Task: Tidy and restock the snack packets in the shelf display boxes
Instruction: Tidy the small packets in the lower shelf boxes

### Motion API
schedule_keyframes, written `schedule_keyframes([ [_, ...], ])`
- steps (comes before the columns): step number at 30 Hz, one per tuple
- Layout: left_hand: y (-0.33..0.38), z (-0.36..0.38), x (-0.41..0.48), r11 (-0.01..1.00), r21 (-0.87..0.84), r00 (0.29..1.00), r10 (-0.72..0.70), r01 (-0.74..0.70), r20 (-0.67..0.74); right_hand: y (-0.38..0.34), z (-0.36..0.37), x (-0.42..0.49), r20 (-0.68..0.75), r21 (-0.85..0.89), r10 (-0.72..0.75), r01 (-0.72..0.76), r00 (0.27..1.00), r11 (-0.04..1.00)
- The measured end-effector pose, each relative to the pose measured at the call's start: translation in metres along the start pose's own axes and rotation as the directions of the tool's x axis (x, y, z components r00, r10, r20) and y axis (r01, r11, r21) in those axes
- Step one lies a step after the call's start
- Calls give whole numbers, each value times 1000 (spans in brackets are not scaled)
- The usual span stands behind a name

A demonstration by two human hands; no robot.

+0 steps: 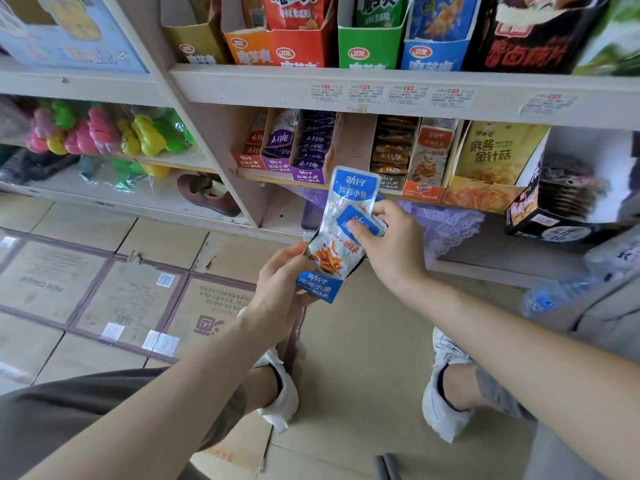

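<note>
Gripped small blue display box (315, 287) in left hand (277, 282), fingers curled round its lower front, below and in front of purple display box (308, 174) on shelf (381, 88). Pinched blue fish-snack packets (353, 188) with right hand (391, 244), thumb pressed on front packet, fingers curled behind stack. Had packets upright in blue display box, tallest reaching up just right of purple display box's lower corner.
</note>
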State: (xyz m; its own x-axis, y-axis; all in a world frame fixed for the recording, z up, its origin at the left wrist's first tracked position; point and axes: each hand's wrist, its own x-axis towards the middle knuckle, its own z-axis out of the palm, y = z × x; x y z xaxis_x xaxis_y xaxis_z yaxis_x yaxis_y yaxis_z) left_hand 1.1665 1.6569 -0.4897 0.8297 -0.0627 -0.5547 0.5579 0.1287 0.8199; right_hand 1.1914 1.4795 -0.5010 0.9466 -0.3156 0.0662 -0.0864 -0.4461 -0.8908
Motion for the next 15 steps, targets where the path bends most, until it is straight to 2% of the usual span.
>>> schedule_keyframes([
  [5, -5, 3, 2, 998, -43, 999, -36, 35, -22, 2, -5, 3, 107, -109, 86, -74, 991, 991],
  [7, -6, 4, 4, 998, -56, 999, -40, 38, -24, 6, -8, 5, 124, -127, 74, -58, 990, 990],
  [10, -8, 6, 7, 996, -89, 999, -32, 30, -27, 10, -13, 8, 171, -224, -112, 150, 979, 963],
  [12, -10, 8, 8, 993, -119, 999, -29, 25, -35, 11, -14, 8, 314, -272, -229, 318, 922, 908],
  [14, -12, 9, 11, 991, -136, 999, -23, 17, -44, 11, -10, 5, 401, -264, -233, 356, 886, 896],
  [15, -13, 10, 12, 989, -148, 999, -21, 14, -47, 12, -8, 4, 397, -266, -234, 356, 887, 896],
])
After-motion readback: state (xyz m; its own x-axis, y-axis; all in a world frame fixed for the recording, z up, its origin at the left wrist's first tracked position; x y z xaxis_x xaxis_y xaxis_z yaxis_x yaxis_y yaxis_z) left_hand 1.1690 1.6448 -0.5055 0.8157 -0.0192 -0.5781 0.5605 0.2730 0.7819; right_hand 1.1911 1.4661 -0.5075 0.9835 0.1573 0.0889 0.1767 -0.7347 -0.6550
